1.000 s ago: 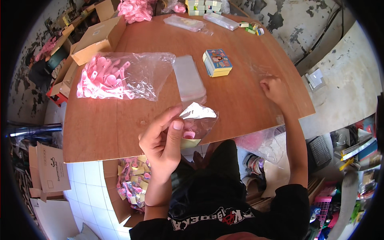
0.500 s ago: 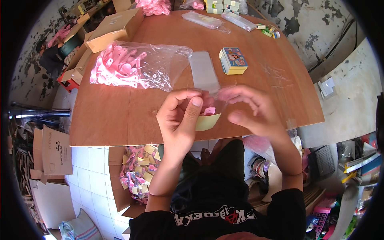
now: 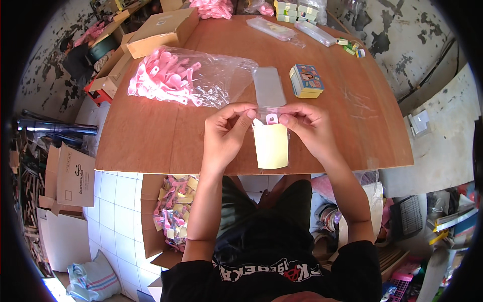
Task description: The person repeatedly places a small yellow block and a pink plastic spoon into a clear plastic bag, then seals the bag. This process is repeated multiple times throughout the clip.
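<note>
Between my hands hangs a small clear plastic bag (image 3: 271,143) with a pale yellow card in it. The hole-ended handle of a pink spoon (image 3: 272,119) shows above the card. My left hand (image 3: 229,128) pinches the bag's upper left corner, and my right hand (image 3: 308,126) pinches the upper right. Just beyond lies a stack of flat clear bags (image 3: 269,86). A stack of printed cards (image 3: 306,80) stands to its right. Farther left, pink spoons (image 3: 163,75) fill a large clear bag (image 3: 221,75) lying on its side.
A brown wooden table (image 3: 151,141) spans the front. On its far left sits a cardboard box (image 3: 163,31); small boxes and packs of clear bags (image 3: 271,28) are at the back. Below the near edge, an open carton (image 3: 151,216) holds several packed spoons with cards.
My right hand has moved in from the right and now pinches the bag's top edge. The bag with its card has turned to hang flat and upright between both hands.
</note>
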`<state>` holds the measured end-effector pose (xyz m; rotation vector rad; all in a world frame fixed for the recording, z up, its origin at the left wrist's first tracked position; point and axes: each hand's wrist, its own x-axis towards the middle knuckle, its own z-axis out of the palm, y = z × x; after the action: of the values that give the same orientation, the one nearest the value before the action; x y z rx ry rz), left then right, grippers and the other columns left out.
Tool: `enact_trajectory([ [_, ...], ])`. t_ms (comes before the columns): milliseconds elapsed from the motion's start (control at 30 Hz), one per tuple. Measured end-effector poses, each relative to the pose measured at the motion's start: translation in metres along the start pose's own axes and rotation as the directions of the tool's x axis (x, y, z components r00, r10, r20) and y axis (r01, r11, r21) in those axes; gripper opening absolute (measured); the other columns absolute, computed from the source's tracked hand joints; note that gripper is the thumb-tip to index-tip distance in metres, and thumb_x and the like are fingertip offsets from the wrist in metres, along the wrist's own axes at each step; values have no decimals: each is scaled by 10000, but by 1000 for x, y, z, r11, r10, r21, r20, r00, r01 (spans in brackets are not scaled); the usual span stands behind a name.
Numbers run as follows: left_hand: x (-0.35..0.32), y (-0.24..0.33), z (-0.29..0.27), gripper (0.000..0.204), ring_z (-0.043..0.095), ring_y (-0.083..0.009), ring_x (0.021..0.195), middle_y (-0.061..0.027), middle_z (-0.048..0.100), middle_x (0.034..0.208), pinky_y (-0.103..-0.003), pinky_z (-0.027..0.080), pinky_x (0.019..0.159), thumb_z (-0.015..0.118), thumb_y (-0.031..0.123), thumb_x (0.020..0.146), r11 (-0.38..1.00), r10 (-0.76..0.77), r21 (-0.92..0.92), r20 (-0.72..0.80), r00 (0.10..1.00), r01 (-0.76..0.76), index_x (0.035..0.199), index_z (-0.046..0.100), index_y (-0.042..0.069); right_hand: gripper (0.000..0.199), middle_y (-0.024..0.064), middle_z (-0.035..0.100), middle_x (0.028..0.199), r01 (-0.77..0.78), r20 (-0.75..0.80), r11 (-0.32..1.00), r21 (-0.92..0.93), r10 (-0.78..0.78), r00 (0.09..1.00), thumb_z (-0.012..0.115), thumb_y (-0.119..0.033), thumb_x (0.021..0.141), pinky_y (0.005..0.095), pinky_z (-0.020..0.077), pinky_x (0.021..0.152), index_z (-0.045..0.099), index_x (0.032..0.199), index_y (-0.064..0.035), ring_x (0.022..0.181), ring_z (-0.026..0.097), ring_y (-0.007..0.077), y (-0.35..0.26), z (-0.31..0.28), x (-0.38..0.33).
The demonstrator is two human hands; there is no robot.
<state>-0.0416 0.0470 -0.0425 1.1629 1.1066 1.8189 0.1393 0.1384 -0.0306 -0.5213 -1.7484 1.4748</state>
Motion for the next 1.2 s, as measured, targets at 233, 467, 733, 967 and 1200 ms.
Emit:
enact_trajectory([
  [233,2,-12,-4,147,630,-87,868,-69,695,949,-215,497,757,616,13,917,998,50,32,57,997,-52,1048,661,-34,150,99,693,937,-62,0,990,127,63,998,617,-43,916,243,554,693,671,1028,40,833,663,126,6,-8,-3],
  [467,1,-12,-10,147,623,-88,858,-65,694,926,-215,482,748,582,-70,899,996,73,41,203,976,-83,984,692,-22,109,99,683,946,24,48,998,56,-27,998,593,34,889,264,554,721,685,949,34,880,659,152,16,-20,-7],
  [733,0,-8,-11,134,623,-91,842,-68,696,901,-217,478,747,593,-80,879,997,47,58,185,982,-58,959,692,-37,142,101,688,973,-21,139,981,192,-6,990,562,43,893,268,536,775,679,974,46,898,650,138,12,-21,-9],
  [967,-1,-15,-10,115,652,-115,843,-93,701,935,-236,522,763,666,-30,862,998,-16,60,168,986,6,976,668,-45,187,87,663,1013,111,150,988,110,-127,980,659,59,835,281,544,802,659,1021,34,920,648,141,15,-14,-13],
  [1200,-4,-8,-13,315,650,-117,848,-99,690,954,-238,523,759,675,-64,838,998,5,56,117,993,-12,1141,596,-34,332,63,639,1045,21,141,999,-41,-15,990,714,62,793,247,557,784,603,1102,9,924,656,123,7,-4,-20],
])
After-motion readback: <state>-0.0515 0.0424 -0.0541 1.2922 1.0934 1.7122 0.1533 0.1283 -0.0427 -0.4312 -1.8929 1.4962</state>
